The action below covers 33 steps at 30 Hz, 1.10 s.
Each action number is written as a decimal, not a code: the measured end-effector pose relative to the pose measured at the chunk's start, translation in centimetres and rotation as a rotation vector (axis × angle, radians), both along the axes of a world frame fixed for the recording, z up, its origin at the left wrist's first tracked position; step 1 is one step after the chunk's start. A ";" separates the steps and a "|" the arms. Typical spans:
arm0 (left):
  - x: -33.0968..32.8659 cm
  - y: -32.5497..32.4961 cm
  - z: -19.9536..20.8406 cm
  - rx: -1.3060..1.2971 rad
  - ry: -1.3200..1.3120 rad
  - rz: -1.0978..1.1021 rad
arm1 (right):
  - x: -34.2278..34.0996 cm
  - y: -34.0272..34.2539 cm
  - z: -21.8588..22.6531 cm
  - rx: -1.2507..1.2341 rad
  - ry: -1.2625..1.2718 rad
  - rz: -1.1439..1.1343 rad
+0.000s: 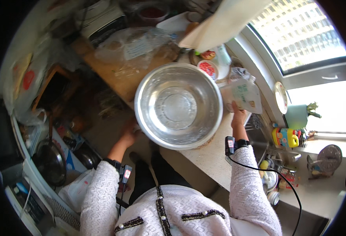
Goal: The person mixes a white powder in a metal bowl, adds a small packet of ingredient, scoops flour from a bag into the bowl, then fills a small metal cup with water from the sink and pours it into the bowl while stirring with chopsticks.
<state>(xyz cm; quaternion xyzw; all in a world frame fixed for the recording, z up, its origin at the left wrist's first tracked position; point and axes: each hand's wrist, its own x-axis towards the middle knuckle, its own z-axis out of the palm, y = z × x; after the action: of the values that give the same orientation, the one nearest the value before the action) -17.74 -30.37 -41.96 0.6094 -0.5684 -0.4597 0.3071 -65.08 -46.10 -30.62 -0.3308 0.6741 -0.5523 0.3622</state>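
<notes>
Stainless-steel bowl (179, 106) over the countertop's edge, plastic packet (247, 94) beside it

The right hand (239, 115) grips the packet by its near edge. The left hand (129, 134) is at the bowl's left side, fingertips hidden, so I cannot tell whether they grip. The bowl overhangs the pale countertop (216, 154); best to support its base well, take a firm pinch on the slippery-looking film and hold the packet clear of the rim.
</notes>
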 end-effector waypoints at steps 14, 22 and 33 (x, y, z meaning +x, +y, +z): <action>0.5 5.8 4.6 0.041 -0.683 -0.016 | 2.9 12.9 -0.8 0.213 0.320 0.125; 3.2 10.3 4.9 0.454 -0.468 -0.251 | 15.7 21.6 1.2 0.072 0.766 1.279; 4.7 19.9 -2.0 0.668 0.203 -0.478 | 29.4 20.7 -23.3 0.167 0.943 1.349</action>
<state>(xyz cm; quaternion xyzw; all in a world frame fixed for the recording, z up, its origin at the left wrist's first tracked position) -13.00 -10.46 -44.00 0.4782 -0.4805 -0.7345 0.0319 -35.72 -25.42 -53.90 -0.8334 0.4506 0.0322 0.3184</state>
